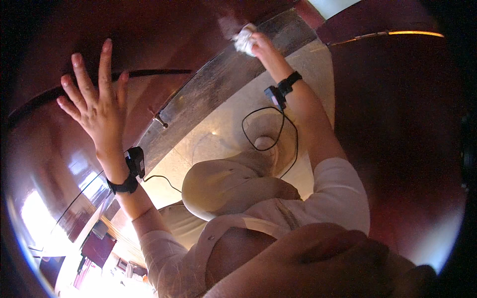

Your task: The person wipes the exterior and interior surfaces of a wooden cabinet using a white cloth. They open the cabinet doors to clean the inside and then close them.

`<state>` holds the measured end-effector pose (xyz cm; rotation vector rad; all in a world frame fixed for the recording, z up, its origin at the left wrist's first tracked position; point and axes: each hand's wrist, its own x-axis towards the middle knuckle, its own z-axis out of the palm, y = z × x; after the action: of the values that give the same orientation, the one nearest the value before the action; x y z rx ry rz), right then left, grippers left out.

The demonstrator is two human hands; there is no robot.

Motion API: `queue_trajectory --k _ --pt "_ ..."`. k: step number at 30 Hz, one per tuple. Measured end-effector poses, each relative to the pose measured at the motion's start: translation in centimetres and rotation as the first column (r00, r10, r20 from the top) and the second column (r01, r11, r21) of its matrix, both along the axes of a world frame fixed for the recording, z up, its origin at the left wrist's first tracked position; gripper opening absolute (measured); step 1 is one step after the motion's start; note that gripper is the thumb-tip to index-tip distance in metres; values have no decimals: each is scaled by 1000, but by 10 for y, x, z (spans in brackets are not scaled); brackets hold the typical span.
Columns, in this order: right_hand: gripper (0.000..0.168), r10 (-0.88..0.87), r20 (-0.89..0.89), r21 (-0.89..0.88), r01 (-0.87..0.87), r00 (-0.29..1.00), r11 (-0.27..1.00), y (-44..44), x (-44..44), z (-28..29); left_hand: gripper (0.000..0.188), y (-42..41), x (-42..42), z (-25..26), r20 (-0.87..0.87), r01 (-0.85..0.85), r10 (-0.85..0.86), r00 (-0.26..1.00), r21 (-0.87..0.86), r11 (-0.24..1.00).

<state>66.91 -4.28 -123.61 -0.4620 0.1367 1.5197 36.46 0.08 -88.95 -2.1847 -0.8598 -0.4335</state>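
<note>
My right hand point(262, 44) grips a crumpled white cloth or tissue point(246, 39). It is at the lower edge of a glossy dark red panel point(167, 33), just above a dark baseboard strip point(223, 74). A pale, hazy patch shows on the panel beside the cloth. On the left, my left hand point(97, 102) is held up with its fingers spread and nothing in it. It lies over the same glossy surface, near a dark curved groove point(156, 72); whether the fingertips touch the panel I cannot tell.
A small metal doorstop-like fitting point(160, 121) sticks out from the baseboard. Thin black cables point(244, 123) hang from the wrist devices over the pale floor point(201, 138). Another dark red panel point(391, 111) rises close on my right. A bright room with furniture point(98, 244) lies at lower left.
</note>
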Motion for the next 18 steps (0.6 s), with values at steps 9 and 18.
queue_trajectory --k 9,18 --pt "27 210 80 99 -217 975 971 -63 -104 39 54 -35 -9 3 554 571 -345 758 -308 761" --pt "43 200 -300 264 -121 933 957 -118 -138 90 86 -73 -4 -68 910 794 134 392 -408 450"
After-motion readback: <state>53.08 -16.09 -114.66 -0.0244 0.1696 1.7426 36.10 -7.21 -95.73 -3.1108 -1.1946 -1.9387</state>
